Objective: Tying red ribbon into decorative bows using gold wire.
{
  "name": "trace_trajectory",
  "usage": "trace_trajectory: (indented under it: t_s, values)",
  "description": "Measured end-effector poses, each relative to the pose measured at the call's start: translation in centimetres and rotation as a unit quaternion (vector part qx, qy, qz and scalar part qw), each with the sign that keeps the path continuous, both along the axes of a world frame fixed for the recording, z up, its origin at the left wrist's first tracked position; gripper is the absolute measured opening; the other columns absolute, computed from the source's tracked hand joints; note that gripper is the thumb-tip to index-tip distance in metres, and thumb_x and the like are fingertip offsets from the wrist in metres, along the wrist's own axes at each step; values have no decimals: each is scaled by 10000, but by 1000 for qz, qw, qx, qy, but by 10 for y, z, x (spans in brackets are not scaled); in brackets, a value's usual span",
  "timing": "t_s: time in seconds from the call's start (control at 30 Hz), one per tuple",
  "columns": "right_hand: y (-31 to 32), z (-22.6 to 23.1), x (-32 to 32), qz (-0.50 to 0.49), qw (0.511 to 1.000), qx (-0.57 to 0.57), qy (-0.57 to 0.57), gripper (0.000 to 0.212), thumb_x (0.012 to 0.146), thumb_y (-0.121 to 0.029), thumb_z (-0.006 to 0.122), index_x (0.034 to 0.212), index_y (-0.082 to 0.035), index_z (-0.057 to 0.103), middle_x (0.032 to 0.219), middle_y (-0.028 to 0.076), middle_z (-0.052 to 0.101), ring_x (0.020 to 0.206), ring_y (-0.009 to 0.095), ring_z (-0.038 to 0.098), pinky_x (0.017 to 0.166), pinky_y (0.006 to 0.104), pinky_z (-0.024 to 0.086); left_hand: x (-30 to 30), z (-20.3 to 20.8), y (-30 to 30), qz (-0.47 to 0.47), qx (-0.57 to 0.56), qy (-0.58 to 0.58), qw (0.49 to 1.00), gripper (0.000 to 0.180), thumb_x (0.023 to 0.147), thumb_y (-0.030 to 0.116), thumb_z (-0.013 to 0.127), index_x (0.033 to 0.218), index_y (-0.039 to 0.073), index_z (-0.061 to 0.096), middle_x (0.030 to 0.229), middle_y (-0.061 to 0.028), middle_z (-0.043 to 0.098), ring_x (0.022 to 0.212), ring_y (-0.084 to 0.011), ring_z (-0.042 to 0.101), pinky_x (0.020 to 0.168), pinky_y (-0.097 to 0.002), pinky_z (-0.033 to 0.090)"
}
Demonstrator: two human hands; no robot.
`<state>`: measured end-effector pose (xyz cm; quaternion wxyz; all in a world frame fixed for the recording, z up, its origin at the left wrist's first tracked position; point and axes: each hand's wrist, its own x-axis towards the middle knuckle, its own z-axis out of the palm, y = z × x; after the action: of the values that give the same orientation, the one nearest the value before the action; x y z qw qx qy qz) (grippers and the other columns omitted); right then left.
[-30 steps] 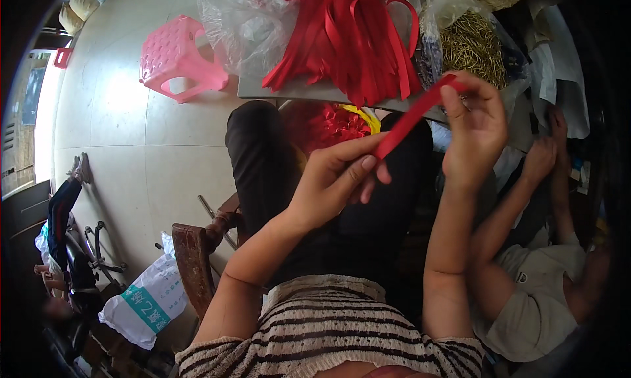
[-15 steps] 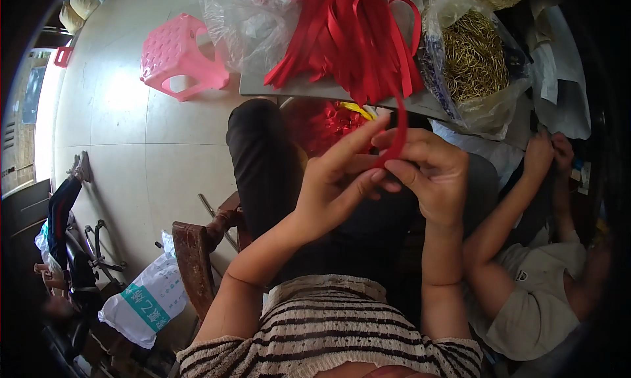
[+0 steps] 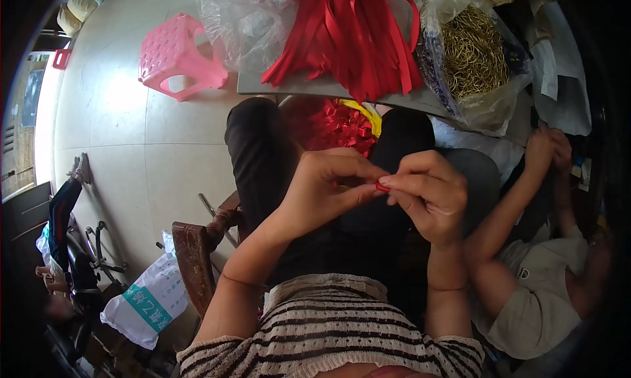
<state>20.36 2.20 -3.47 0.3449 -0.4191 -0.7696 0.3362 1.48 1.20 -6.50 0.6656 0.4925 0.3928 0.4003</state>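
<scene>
Over my lap, the fingertips of both hands meet on a small piece of red ribbon [image 3: 382, 187]; most of it is hidden by my fingers. My left hand [image 3: 328, 184] pinches it from the left between thumb and fingers. From the right, my right hand [image 3: 430, 192] pinches the same piece. Just beyond my knees, a container holds many small red ribbon pieces [image 3: 345, 128], with a yellow strip [image 3: 368, 115] at its edge. Long red ribbon strips [image 3: 345, 43] lie in a heap on the grey tabletop [image 3: 256, 85] ahead.
A clear bag of gold cords [image 3: 473, 52] stands right of the ribbons, and crumpled clear plastic [image 3: 246, 23] lies to their left. A pink stool [image 3: 174, 56] is on the floor. At right sits a co-worker [image 3: 532, 279]. A wooden chair arm [image 3: 190, 259] flanks my left side.
The ribbon stood up as a long curved strip between my fingers; now only a small red bit shows. Both hands have come down slightly and closed together at the fingertips.
</scene>
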Motion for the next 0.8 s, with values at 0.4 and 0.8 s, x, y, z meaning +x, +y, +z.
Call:
trace_trajectory:
  t_s: [0.4, 0.8]
  values:
    - [13, 18, 9, 71, 986, -141, 55, 214, 684, 27, 686, 892, -23, 673, 782, 92, 605, 643, 157, 590, 539, 239, 434, -3, -7, 3, -91, -90, -186, 974, 113, 781, 23, 685, 874, -25, 642, 765, -27, 610, 683, -72, 569, 589, -206, 462]
    - [0, 12, -9, 57, 989, 128, 41, 150, 677, -17, 721, 815, -1, 663, 790, 94, 614, 688, 221, 605, 585, 316, 491, 1, 0, 12, 215, 249, 175, 928, 68, 760, 35, 674, 794, -9, 634, 750, -73, 640, 639, -153, 596, 589, -255, 471]
